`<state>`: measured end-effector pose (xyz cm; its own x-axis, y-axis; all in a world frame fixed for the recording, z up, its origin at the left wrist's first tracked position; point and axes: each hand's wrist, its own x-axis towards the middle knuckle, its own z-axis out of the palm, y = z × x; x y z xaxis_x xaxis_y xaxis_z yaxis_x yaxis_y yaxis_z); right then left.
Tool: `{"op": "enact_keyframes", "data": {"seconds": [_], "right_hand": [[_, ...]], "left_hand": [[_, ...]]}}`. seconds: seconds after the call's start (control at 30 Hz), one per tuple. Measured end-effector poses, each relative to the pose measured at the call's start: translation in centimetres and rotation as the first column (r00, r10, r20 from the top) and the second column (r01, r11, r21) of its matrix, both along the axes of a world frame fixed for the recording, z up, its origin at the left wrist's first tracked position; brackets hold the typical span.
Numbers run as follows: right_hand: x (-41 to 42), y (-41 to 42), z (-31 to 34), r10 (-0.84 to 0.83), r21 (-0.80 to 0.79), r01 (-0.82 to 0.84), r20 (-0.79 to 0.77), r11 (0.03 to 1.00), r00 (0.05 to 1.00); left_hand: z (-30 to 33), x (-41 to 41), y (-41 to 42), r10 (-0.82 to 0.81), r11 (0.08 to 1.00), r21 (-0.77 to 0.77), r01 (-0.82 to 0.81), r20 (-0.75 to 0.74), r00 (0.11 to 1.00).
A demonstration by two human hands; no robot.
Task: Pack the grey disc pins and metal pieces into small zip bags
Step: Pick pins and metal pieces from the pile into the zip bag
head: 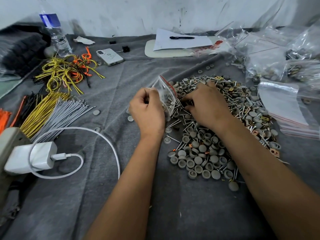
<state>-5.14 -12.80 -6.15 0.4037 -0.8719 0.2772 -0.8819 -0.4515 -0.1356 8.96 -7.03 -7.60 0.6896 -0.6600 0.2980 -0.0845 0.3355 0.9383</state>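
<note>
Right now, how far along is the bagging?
Done: filled bags lie heaped at the far right. In hand: the left hand holds a small zip bag with screws already inside, while the right hand gathers pieces from the pile. Left: most of that pile of grey disc pins, screws and metal clips, plus a stack of empty zip bags.

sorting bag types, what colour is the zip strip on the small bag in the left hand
Red, on the clear zip bag that the left hand holds; head view.

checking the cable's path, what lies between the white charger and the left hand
In the head view, the white cable arcs over bare grey cloth between the charger and the left hand; a stray grey disc lies there too.
</note>
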Motion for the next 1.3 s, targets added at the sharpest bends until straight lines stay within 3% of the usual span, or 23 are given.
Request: {"op": "enact_keyframes", "data": {"seconds": [0.13,0.3,0.43,0.83,1.03,1.13,1.23,1.3], "right_hand": [[0.7,-0.4,0.4,-0.046,0.015,0.046,-0.030,0.999,0.999],[1.3,-0.3,0.1,-0.065,0.038,0.072,-0.167,0.997,0.984],[0.8,-0.2,0.4,-0.064,0.055,0.071,-0.121,0.996,0.991],[0.9,0.3,1.6,-0.043,0.125,0.072,-0.216,0.990,0.976],[0.2,0.5,1.5,0.030,0.116,-0.007,-0.204,0.993,0.978],[-0.4,0.1,1.2,0.059,0.114,-0.046,-0.114,0.992,0.992],[-1.0,0.0,1.1,0.047,0.106,-0.065,0.164,0.992,0.985],[-1.0,0.5,1.1,0.046,0.095,-0.089,0.385,0.991,0.922]], "left_hand": [[0.0,0.4,0.1,0.041,0.999,-0.009,-0.042,-0.024,0.999],[0.8,1.2,0.4,0.221,0.970,-0.085,-0.227,-0.073,0.973],[1.3,1.3,0.7,0.320,0.942,-0.101,-0.321,-0.020,0.947],[0.4,-0.1,0.7,0.073,0.997,-0.018,-0.072,0.116,0.991],[0.3,-0.1,0.5,0.049,0.999,0.010,-0.051,0.125,0.991],[0.2,-0.2,0.5,0.041,0.999,0.024,-0.044,0.118,0.992],[0.2,-0.2,0.5,0.032,0.999,0.025,-0.036,0.122,0.992],[0.2,-0.3,0.5,0.020,1.000,0.020,-0.023,0.139,0.990]]}}
